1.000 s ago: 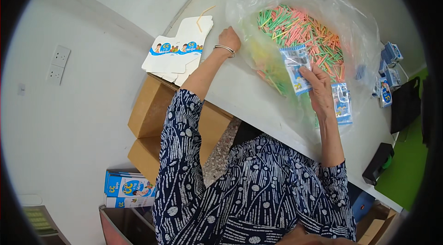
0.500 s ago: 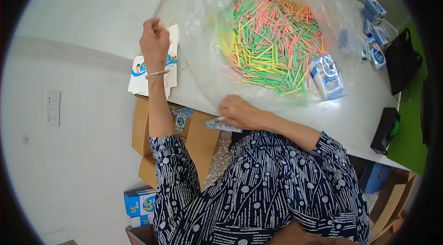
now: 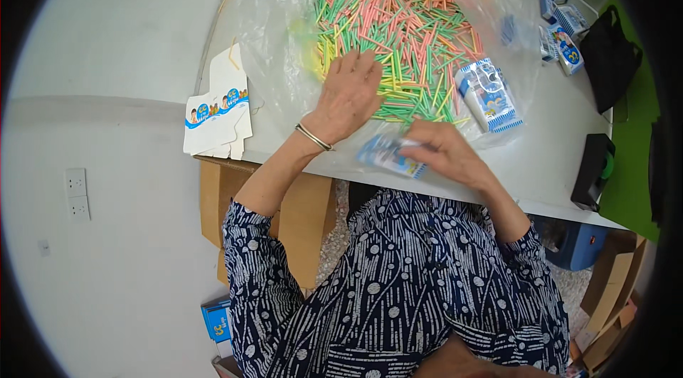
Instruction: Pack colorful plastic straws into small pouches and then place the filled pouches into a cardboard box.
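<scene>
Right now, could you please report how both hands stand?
Left hand at coloured sticks; right hand holding a blue-white packet; another packet right of the sticks.

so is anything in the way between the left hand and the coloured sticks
Nothing visible: the left hand is over the near-left part of the coloured sticks, which show uncovered in the opened clear bag. The packet in the right hand is nearer the body, off that line.

Clear bag (image 3: 274, 44) glossy plastic; bracelet (image 3: 314, 137) shiny metal; carton (image 3: 306, 232) matt cardboard.
</scene>
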Available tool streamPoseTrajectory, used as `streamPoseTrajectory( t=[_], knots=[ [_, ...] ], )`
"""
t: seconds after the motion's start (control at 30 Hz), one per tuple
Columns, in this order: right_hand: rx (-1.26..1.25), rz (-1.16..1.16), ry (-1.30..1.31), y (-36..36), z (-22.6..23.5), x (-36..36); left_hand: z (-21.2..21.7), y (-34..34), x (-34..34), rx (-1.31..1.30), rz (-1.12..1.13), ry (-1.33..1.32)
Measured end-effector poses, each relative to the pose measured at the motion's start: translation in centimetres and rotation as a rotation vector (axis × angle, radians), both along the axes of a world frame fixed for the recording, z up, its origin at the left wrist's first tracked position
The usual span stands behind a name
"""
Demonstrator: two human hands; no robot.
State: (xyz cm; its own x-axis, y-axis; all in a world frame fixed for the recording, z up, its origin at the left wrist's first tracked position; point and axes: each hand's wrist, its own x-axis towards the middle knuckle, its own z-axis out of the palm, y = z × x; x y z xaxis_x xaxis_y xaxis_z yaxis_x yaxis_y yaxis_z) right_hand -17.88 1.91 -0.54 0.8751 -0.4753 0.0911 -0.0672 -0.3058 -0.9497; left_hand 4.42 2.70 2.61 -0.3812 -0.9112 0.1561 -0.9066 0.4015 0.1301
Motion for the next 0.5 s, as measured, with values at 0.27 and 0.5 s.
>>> streamPoseTrajectory(
  t=[0.27,0.5],
  knots=[
    [0.358,0.035,0.154,0.2,0.0,-1.7,-3.5,-1.6,-1.9,-0.221,0.024,-0.324],
    [0.351,0.072,0.143,0.1,-0.1,-1.8,-3.7,-2.0,-2.3,-0.202,0.066,-0.257]
  ],
)
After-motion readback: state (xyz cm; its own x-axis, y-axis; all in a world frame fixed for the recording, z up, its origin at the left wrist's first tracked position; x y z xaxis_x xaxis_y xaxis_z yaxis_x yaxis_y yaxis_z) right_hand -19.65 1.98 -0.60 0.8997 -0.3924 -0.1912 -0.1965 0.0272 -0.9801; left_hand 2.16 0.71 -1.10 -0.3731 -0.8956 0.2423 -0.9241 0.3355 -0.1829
